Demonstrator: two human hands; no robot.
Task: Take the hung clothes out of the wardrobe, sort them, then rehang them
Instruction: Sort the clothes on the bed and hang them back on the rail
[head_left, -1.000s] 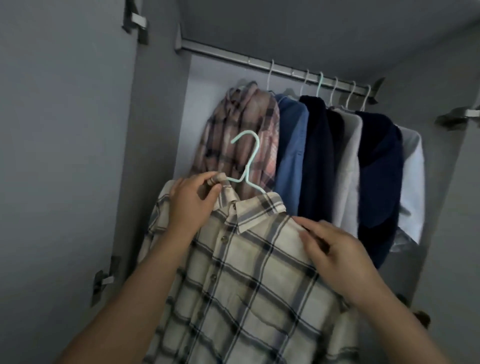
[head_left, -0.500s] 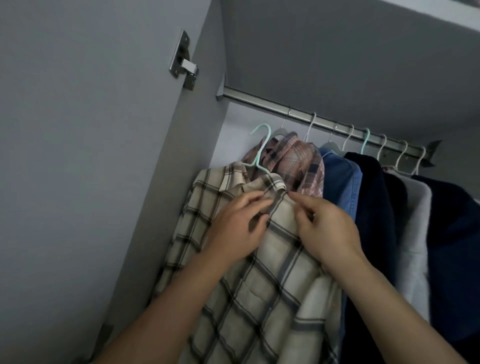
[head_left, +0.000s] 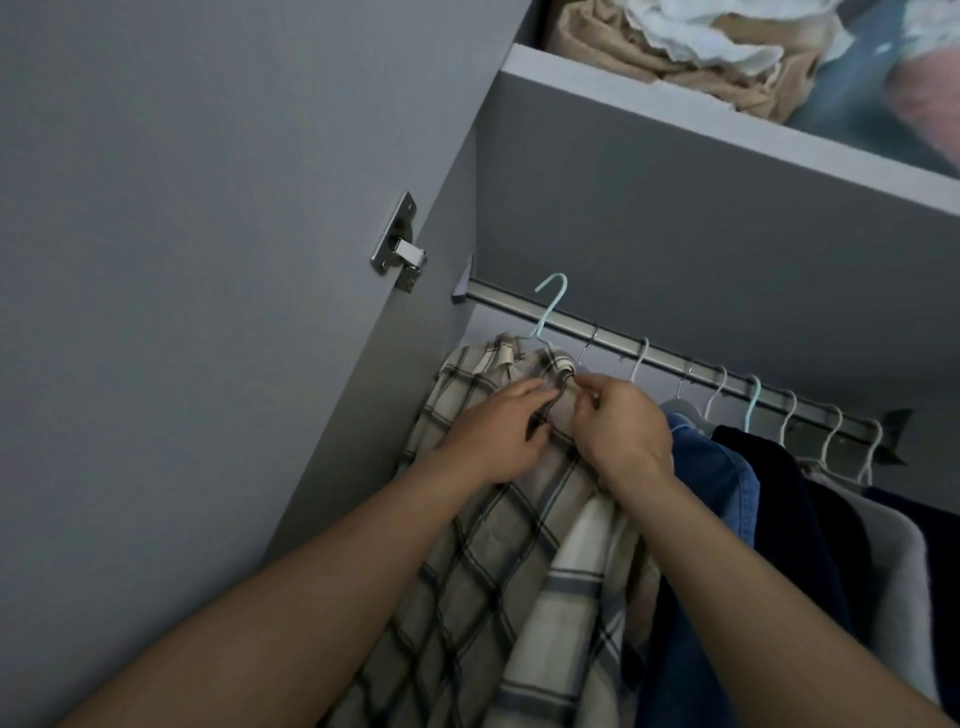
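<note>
Head view: up into an open wardrobe, rehanging step in hand.
Door hinge (head_left: 399, 243): at 9 o'clock from the hook, on the grey door.
Plaid shirt (head_left: 483, 561): cream check, on a mint hanger (head_left: 549, 312) whose hook tip rises above the rail (head_left: 675, 361) at the far-left end; whether it is seated yet, I cannot tell.
Left hand (head_left: 493, 431): fingers curled into the shirt's shoulder cloth.
Right hand (head_left: 621, 423): pinching the collar, just beside the left hand.
Hung clothes (head_left: 779, 499): blue, navy and grey, at 3 to 4 o'clock.
Next move: probably lower the hook over the rail, then release and smooth the collar.
</note>
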